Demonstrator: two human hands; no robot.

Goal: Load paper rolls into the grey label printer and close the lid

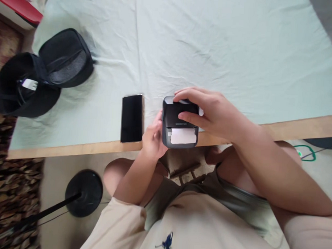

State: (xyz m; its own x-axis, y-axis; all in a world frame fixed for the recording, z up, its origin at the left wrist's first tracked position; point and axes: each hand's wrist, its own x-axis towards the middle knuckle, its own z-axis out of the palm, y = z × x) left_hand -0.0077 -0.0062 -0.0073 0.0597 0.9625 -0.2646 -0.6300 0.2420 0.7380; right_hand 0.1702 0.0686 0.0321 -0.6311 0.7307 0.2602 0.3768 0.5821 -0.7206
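head view | small black printer (179, 121) with white paper at its front slot sits at the near edge of the table (239, 58) | right hand (210, 111) grasps printer from above | left hand (153, 136) grips its left side | dark phone (132, 118) lies just left | open black case (42, 71) far left

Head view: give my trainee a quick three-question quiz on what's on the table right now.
1. True or false: the right hand rests on top of the small black printer.
2. What lies just left of the printer: A) black phone, B) a mug, C) scissors?
3. Where does the open black case sit?

Key: 1. True; the left hand steadies the printer's side. 2. A. 3. At the far left of the pale green cloth.
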